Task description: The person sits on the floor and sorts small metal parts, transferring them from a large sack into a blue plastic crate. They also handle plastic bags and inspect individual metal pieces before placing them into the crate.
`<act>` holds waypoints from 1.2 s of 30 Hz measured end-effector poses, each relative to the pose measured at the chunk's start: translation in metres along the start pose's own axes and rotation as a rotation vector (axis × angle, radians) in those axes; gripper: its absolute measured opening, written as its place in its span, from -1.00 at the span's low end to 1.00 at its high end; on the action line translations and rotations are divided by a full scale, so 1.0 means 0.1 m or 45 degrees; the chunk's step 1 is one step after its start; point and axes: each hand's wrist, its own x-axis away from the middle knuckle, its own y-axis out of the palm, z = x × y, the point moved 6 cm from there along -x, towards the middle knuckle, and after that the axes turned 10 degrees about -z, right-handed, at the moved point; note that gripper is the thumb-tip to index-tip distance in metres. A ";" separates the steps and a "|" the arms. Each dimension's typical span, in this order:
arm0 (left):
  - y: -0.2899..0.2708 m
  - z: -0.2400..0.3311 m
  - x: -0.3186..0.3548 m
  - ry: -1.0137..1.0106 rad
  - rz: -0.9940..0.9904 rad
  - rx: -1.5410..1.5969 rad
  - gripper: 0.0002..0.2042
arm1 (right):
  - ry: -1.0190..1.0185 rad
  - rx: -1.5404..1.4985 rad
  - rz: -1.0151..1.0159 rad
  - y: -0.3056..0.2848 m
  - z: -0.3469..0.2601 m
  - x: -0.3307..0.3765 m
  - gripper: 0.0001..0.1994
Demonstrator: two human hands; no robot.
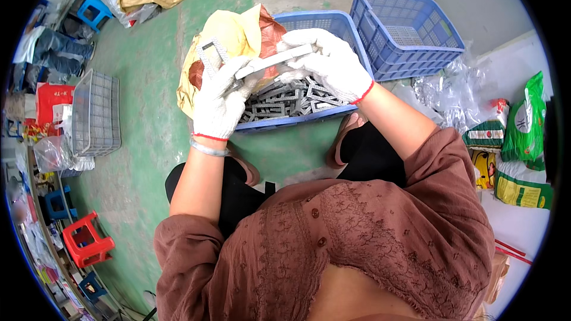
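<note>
Both forearms reach forward over the near edge of a blue crate (297,120), elbows bent, hands raised above the pile of grey metal parts (291,101) inside. The left hand (220,104), gloved, is curled around a metal frame (205,59) and grips the left end of a pale bar (275,61). The gloved right hand (336,68) pinches the bar's right end. A yellow sack (232,27) drapes the crate's left side; another crate (410,62) stands just right; green floor (143,142) stretches left.
</note>
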 end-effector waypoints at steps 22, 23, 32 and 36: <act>-0.07 -0.05 0.03 0.007 0.014 0.062 -0.79 | 0.053 0.377 -0.015 0.02 -0.04 0.01 -0.64; -0.08 -0.05 0.03 0.001 0.021 0.073 -0.79 | 0.050 0.360 -0.015 0.03 -0.05 0.01 -0.64; -0.11 -0.10 0.04 -0.048 0.094 0.055 -0.82 | 0.082 0.290 0.012 0.07 -0.08 0.03 -0.65; -0.10 -0.10 0.04 -0.060 0.098 0.049 -0.77 | 0.075 0.270 0.007 0.11 -0.11 0.04 -0.65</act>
